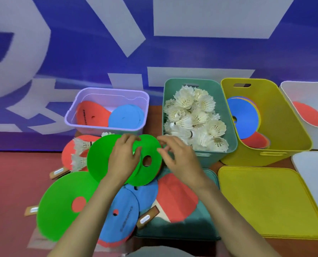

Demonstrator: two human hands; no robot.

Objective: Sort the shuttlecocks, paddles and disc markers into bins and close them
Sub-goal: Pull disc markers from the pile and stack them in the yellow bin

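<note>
Red floor (9, 182), blue wall banner (76, 52) with large white characters behind, bright even lighting

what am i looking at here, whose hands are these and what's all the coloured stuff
There is no machine here. One camera worn on a person's head looks down at their two bare hands. The left hand grips green discs, and the right hand reaches in beside it with open fingers. On the floor lie more discs, red paddles and a few shuttlecocks. Behind them stand open bins: a purple bin with discs, a teal bin full of shuttlecocks, a yellow bin with discs. A yellow lid lies flat nearby.
</note>
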